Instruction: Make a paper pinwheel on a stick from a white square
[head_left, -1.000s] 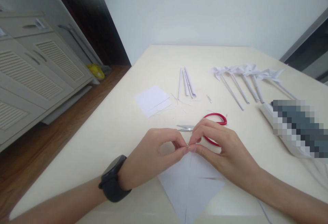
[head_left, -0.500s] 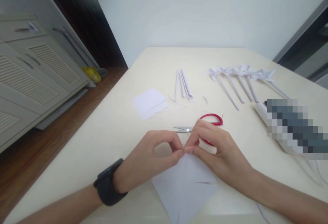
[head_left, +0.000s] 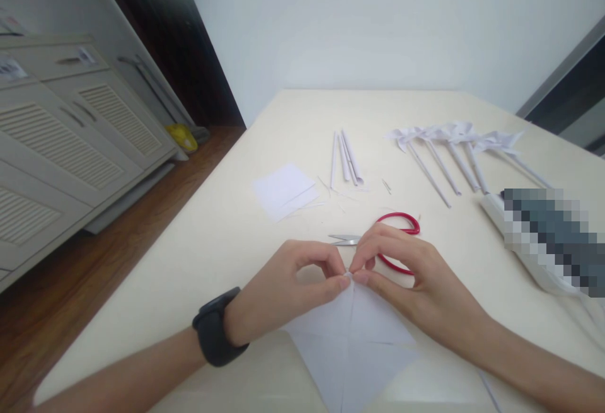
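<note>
Left of centre, we had paper sheets on the counter. Rightward, our left hand pinched the top corner of the slit paper square at lower centre; our right hand pinched there too. We judged uneven pulling could tear the slits, and shifting knuckles could nudge the scissors.

Soft, even light; slight haze.

My sheet on table, far corner between left hand and right hand. Scissors just beyond. Paper squares past my left; tubes right of those; pinwheels farther right.
</note>
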The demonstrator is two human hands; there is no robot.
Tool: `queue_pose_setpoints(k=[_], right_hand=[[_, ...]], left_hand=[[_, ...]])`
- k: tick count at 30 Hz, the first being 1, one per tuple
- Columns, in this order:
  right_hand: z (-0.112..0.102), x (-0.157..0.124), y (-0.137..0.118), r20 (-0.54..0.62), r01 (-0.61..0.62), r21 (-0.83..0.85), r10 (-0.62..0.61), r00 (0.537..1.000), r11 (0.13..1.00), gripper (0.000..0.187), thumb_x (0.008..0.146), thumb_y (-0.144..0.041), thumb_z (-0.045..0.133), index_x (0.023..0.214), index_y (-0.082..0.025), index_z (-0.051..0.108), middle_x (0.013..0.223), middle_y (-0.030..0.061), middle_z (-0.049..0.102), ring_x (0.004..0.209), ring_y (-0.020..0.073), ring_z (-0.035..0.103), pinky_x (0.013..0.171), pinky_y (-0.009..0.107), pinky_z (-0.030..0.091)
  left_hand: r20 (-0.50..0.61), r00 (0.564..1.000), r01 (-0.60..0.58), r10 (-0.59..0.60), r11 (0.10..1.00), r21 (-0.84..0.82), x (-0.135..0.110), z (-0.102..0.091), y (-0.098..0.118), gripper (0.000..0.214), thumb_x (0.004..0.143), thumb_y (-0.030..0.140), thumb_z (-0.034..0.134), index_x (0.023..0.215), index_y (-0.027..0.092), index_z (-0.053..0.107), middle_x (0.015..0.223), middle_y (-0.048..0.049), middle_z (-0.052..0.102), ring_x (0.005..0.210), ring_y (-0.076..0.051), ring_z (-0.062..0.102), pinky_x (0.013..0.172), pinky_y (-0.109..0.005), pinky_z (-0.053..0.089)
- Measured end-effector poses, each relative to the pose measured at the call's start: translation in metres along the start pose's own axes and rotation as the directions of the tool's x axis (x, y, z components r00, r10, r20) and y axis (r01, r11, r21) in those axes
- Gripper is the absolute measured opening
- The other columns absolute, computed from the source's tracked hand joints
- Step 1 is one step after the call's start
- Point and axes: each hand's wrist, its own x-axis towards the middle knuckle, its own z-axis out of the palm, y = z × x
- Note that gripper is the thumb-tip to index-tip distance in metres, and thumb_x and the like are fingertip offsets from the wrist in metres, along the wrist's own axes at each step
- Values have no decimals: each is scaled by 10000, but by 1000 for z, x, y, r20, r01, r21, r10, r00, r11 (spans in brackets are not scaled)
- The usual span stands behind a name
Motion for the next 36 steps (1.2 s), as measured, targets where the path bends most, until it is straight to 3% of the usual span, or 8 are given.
queue_pose_setpoints(k=[13, 36], right_hand=[[1, 0, 2, -32, 17, -58, -18, 999, 998, 136, 790, -80, 556, 788, -213, 583, 820, -21, 549, 782, 121, 530, 683, 264, 427], [0, 6, 8, 41, -74, 39, 73, 997, 996, 108, 790, -106, 589, 775, -212, 608, 800, -28, 572, 764, 113, 546, 683, 247, 420]], left_hand=[[-34, 999, 20, -20, 1000, -2, 2, 0, -5, 159, 807, 220, 524, 722, 124, 618, 749, -29, 623, 751, -154, 567, 718, -254, 439], [-36, 996, 86, -84, 995, 55, 4, 2, -7, 118, 772, 215, 554, 713, 148, 631, 744, -15, 644, 746, -159, 584, 723, -256, 452]])
